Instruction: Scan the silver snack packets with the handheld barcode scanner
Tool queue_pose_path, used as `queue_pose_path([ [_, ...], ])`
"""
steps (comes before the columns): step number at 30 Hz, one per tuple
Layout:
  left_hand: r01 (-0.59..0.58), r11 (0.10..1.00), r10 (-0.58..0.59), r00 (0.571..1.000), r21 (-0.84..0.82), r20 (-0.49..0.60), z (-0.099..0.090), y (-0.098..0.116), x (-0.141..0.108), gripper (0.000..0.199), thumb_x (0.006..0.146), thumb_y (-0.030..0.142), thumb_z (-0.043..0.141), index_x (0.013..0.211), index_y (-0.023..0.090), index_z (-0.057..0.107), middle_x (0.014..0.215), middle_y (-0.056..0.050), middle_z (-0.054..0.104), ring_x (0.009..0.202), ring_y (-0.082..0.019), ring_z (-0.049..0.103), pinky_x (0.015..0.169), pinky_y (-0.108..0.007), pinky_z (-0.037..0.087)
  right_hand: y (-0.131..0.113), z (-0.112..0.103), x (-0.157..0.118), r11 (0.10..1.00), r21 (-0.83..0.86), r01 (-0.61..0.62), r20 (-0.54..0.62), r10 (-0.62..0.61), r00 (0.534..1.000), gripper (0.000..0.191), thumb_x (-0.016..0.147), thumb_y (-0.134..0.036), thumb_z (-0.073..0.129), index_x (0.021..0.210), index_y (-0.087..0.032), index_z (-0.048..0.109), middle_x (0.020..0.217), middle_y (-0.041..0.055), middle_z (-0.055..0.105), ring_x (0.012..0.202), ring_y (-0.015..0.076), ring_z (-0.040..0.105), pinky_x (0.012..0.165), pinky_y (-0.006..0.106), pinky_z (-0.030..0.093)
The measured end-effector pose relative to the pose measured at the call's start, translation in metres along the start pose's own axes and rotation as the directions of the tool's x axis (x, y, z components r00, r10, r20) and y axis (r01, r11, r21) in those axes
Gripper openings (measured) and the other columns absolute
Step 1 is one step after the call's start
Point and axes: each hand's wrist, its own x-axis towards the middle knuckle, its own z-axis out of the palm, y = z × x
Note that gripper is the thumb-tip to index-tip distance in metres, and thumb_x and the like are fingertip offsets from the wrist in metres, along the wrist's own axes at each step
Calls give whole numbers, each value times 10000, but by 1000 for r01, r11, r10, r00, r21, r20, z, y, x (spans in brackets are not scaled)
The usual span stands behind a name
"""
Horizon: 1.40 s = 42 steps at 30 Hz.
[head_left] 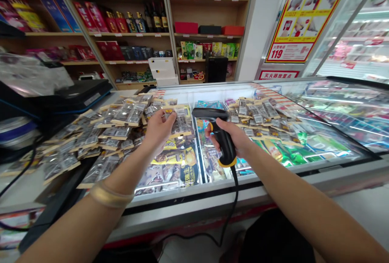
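My right hand (235,136) is wrapped round a black and yellow barcode scanner (225,139), its head turned left and its cable hanging down in front of the freezer. Between the thumb and fingers of my left hand (160,129) is a small snack packet (181,121) with a dark, clear front and tan edges. The scanner's head is just right of this packet, apart from it. A big heap of similar packets (121,117) lies to the left of my left hand. Another pile of packets (261,113) rests on the glass beyond my right hand.
Beneath my hands is a glass-topped chest freezer (194,210) with bagged goods inside. A black counter device (79,95) stands at the left. Shelves (130,30) of boxes and bottles line the back, and a red-yellow poster (308,16) hangs on the right.
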Motion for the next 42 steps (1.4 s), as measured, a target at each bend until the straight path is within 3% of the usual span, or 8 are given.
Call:
queue_pose_path([
  [4,68,997,-69,996,25,50,56,6,7,384,788,316,639,1134,180,547,832,-28,716,813,-205,706,786,-375,563,-27,-37,-20,992,20,126,-194,-120,974,400,742,-566,711,797,-176,641,708,30,671,425,90,498,398,226,426],
  [7,83,990,-98,987,114,125,105,2,6,665,831,349,627,1414,178,357,1095,-125,706,1048,-244,682,899,-418,538,-42,-74,-39,982,27,185,-372,-162,914,379,752,-546,709,798,-178,636,778,46,695,432,89,510,393,231,431],
  [11,-200,895,4,898,399,440,156,-13,-5,1107,696,401,801,1561,242,128,1581,-218,318,1472,-341,307,1150,-489,336,-46,-115,-55,977,74,200,-562,-125,818,343,811,-515,656,774,-176,620,853,67,721,430,83,513,392,230,449],
  [14,-341,716,-70,833,609,549,177,-29,-12,1034,701,418,803,1549,247,238,1662,-202,21,1524,-400,40,1207,-542,185,-42,-128,-55,976,140,167,-606,-49,794,327,849,-481,622,744,-171,607,864,73,732,419,75,512,380,218,440],
  [19,-378,622,-98,831,685,547,190,-43,-2,900,824,464,673,1564,245,210,1655,-227,-22,1520,-394,57,1203,-530,181,-41,-129,-42,968,152,200,-605,-69,793,346,830,-501,657,738,-172,603,883,82,741,417,76,503,374,222,439],
  [32,-378,623,-48,855,684,516,154,-31,-9,900,843,474,655,1569,277,161,1664,-194,-25,1530,-382,-13,1195,-579,161,-37,-129,-39,958,58,281,-554,-203,808,370,793,-557,659,771,-189,626,897,63,724,451,78,513,399,239,435],
  [36,-358,636,-33,872,683,488,121,-23,-10,853,859,431,638,1561,252,187,1664,-184,7,1536,-359,42,1202,-533,205,-41,-103,-30,960,64,273,-534,-198,822,362,792,-543,657,762,-184,627,928,68,724,450,74,507,382,226,425],
  [42,-391,588,272,920,708,282,39,0,15,641,839,364,618,1431,197,439,1507,-166,399,1435,-312,333,1203,-486,250,-38,-51,-6,972,58,228,-398,-187,898,376,794,-562,655,775,-187,622,794,52,710,425,85,507,377,223,416],
])
